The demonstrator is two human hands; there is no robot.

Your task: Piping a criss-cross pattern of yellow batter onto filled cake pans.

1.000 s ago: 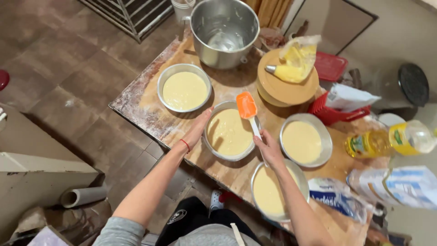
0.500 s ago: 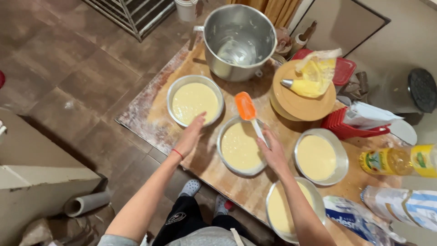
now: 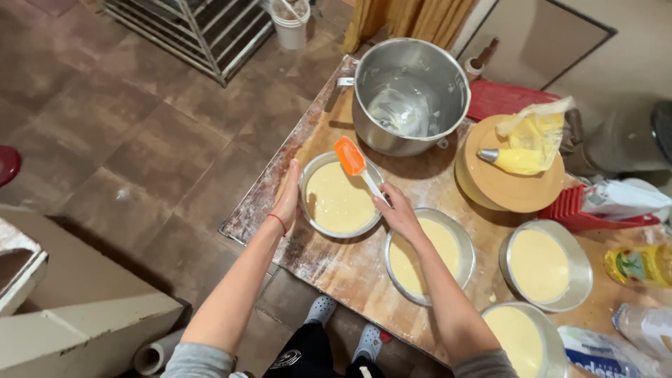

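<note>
On the floured wooden table: batter-filled round pan steadied at its rim by the open left hand; orange spatula gripped in the right hand, poised over the batter for levelling, judged to need light, even strokes.

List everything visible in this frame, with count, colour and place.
pans: 4, metal, filled with pale yellow batter, across the table
spatula: 1, orange head, white handle, over the left pan
mixing bowl: 1, steel, back of table
table: 1, wooden, floured
piping bag: 1, yellow filling, on the round board
round board: 1, tan wood, right of bowl
oil bottle: 1, yellow, right edge
bucket: 1, white, on the floor at the top
rack: 1, metal, top left
left hand: against the left pan's rim
right hand: holding the spatula handle
</note>
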